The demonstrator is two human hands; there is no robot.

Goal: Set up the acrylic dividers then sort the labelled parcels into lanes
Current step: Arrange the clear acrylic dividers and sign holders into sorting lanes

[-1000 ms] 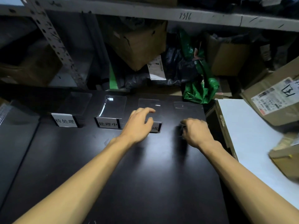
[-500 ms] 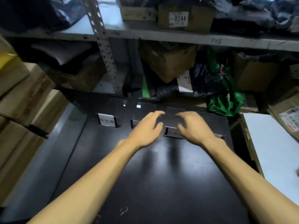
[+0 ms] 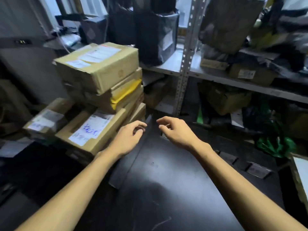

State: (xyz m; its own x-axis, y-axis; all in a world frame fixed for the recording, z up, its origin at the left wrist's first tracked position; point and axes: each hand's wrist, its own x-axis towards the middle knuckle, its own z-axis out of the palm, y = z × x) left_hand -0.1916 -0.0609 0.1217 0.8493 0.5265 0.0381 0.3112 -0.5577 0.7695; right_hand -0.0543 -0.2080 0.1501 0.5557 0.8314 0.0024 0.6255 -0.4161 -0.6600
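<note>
A stack of brown cardboard parcels stands left of the black table [image 3: 166, 189]. The top parcel [image 3: 100, 67] carries white labels; the low front parcel [image 3: 90, 132] has a white label with blue writing. My left hand [image 3: 128, 139] hovers beside that low parcel, fingers loosely curled, holding nothing. My right hand [image 3: 176, 130] hangs over the table's far end, fingers relaxed and empty. Two acrylic dividers [image 3: 257, 170] with label strips show at the table's right edge, blurred.
A grey metal shelf rack [image 3: 183, 72] stands behind the table with boxes and dark bags on it. A green bag [image 3: 273, 145] lies at the right. Another labelled parcel [image 3: 45, 120] sits at the far left. A white board edge [image 3: 301, 167] shows at the right.
The view has swung left, bringing the parcel stack into sight. Both hands have left the dividers and moved left toward the parcels; the dividers now sit at the right.
</note>
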